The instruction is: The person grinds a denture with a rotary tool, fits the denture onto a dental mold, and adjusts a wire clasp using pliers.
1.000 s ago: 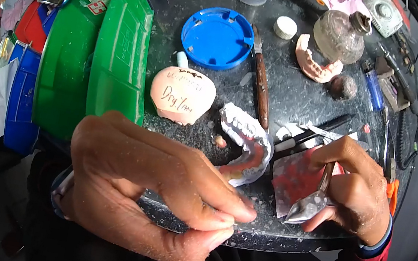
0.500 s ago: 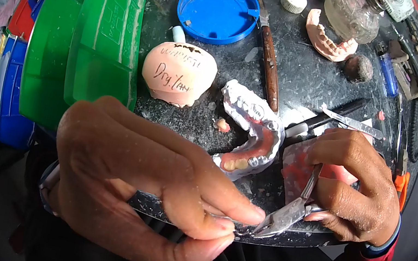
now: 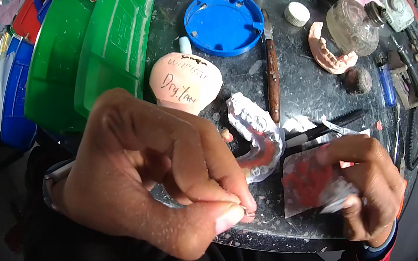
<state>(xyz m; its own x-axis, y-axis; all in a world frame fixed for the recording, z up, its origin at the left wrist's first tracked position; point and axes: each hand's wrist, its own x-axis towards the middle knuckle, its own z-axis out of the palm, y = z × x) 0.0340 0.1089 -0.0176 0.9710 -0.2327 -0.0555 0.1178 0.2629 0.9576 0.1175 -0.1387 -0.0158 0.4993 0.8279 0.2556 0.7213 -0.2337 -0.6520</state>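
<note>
My left hand (image 3: pixel 158 172) is closed in a pinch, thumb against fingertips. A tiny bent piece of wire (image 3: pixel 247 211) pokes out between them. My right hand (image 3: pixel 368 185) is closed round a pair of pliers (image 3: pixel 338 197), whose metal jaws are smeared by motion. Under the pliers lies a sheet of red wax (image 3: pixel 302 182) on the table's front part. Just behind my left fingertips stands a white dental cast (image 3: pixel 245 113) with a pink plate (image 3: pixel 261 153) on it; my left hand hides its front end.
A pink plaster block (image 3: pixel 186 82) with handwriting stands beside a green bin (image 3: pixel 62 50). Behind are a blue lid (image 3: pixel 224 22), a wood-handled knife (image 3: pixel 272 77), a white cap (image 3: pixel 297 14), another dental cast (image 3: pixel 324 53) and a glass bottle (image 3: pixel 353 30). A black pen (image 3: pixel 341 119) lies near my right hand.
The pliers have moved right, away from my left fingertips, and their jaws have swung. My left hand has shifted slightly right and up, its fingertips drawn closer together. The view has tilted slightly.
</note>
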